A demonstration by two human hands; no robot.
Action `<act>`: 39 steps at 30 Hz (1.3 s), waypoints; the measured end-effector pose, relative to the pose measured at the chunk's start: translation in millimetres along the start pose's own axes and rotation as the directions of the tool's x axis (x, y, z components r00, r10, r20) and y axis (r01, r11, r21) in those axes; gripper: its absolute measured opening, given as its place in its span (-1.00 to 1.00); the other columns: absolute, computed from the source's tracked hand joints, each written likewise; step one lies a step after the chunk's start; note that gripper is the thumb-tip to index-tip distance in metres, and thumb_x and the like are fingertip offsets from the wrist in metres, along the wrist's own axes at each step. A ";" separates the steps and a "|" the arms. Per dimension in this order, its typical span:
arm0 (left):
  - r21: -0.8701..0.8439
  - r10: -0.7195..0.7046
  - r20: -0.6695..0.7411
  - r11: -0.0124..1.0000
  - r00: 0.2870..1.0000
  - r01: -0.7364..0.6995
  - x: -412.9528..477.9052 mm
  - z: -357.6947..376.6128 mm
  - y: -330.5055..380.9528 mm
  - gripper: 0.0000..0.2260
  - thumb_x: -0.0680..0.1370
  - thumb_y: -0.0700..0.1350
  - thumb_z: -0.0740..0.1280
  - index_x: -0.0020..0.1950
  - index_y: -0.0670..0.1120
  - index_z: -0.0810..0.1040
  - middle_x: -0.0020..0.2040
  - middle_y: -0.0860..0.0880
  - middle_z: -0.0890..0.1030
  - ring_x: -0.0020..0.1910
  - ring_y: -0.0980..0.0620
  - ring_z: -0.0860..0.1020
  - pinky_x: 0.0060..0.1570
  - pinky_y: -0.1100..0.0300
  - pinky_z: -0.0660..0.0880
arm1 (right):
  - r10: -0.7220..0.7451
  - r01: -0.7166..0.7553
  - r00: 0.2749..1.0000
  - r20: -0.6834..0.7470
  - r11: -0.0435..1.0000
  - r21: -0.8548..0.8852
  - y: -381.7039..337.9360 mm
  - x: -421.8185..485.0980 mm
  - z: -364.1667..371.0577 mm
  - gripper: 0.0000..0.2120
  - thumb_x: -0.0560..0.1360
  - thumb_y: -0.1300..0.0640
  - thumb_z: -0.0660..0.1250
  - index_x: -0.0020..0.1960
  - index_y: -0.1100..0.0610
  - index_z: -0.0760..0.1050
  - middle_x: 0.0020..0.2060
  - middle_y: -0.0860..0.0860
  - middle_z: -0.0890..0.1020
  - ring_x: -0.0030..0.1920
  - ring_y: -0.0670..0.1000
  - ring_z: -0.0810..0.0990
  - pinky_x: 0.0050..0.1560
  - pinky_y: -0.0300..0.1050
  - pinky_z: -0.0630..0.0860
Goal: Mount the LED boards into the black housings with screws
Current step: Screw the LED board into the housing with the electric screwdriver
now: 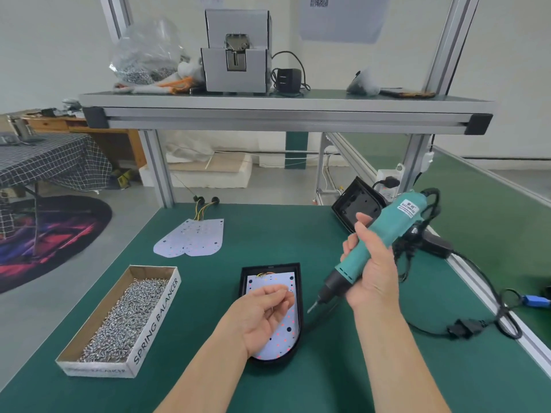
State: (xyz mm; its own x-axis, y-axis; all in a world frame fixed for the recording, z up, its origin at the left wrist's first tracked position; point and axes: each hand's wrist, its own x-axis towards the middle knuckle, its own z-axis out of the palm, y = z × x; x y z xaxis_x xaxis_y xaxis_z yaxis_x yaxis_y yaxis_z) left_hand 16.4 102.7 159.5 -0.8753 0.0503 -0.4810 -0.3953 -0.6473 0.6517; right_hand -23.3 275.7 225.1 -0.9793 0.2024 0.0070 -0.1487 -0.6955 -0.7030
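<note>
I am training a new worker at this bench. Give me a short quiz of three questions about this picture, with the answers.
1. True or false: the right hand grips the teal electric screwdriver.
2. The cardboard box of screws lies where? A) left of the black housing B) right of it C) inside it
3. How many loose LED boards lie beyond that housing?
Key: 1 true; 2 A; 3 two

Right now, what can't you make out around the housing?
Head view:
- Middle of the LED board: covered by left hand; screws there unknown.
- Anything pinched in that hand: too small.
- Bit of the screwdriver: blurred.
- Part of the second housing: behind right hand.
</note>
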 end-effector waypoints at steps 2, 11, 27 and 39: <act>0.011 0.004 0.000 1.000 1.000 -0.004 0.4 2.1 -0.3 -0.92 0.54 -0.44 0.32 -0.09 -0.34 0.59 -0.26 -0.21 0.68 -0.31 -0.05 0.69 -0.34 0.25 0.62 | -0.052 0.052 0.999 -0.006 0.999 -0.008 3.2 0.9 11.0 -0.86 0.45 0.23 0.43 -0.03 0.06 0.57 -0.34 -0.03 0.43 -0.35 -0.08 0.36 -0.28 -0.25 0.30; 0.009 0.001 0.003 1.000 1.000 -0.001 0.0 0.4 0.1 -0.90 0.54 -0.45 0.31 -0.11 -0.33 0.60 -0.21 -0.23 0.68 -0.28 -0.06 0.70 -0.32 0.25 0.63 | -0.327 0.289 0.921 -0.213 0.938 -0.191 28.5 5.8 30.5 -0.78 0.46 0.24 0.49 -0.23 0.01 0.51 -0.44 -0.10 0.52 -0.40 -0.10 0.46 -0.31 -0.28 0.44; -0.041 0.017 -0.011 0.999 1.000 -0.018 -1.6 1.4 0.7 -0.89 0.53 -0.47 0.30 -0.12 -0.33 0.58 -0.23 -0.25 0.68 -0.30 -0.09 0.70 -0.35 0.25 0.61 | -0.300 0.251 0.911 -0.283 0.948 -0.197 39.2 8.6 25.9 -0.77 0.46 0.21 0.50 -0.21 0.06 0.45 -0.49 -0.14 0.50 -0.44 -0.14 0.46 -0.38 -0.34 0.44; 0.053 0.137 -0.016 0.989 0.990 -0.136 -7.2 7.7 -5.7 -0.88 0.55 -0.43 0.32 0.04 -0.30 0.59 -0.13 -0.27 0.69 -0.19 -0.09 0.72 -0.23 0.27 0.62 | -0.338 0.265 0.878 -0.339 0.933 -0.246 36.5 2.9 29.3 -0.80 0.39 0.08 0.51 -0.21 0.03 0.47 -0.43 -0.12 0.55 -0.40 -0.10 0.50 -0.30 -0.19 0.48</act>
State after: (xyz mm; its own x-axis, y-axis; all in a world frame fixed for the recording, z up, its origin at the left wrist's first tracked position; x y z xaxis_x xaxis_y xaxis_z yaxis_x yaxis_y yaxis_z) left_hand 22.8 111.8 163.8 -0.9164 -0.0511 -0.3969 -0.2872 -0.6067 0.7413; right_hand -35.6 230.8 220.3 -0.7629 0.6465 0.0030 -0.3640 -0.4258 -0.8284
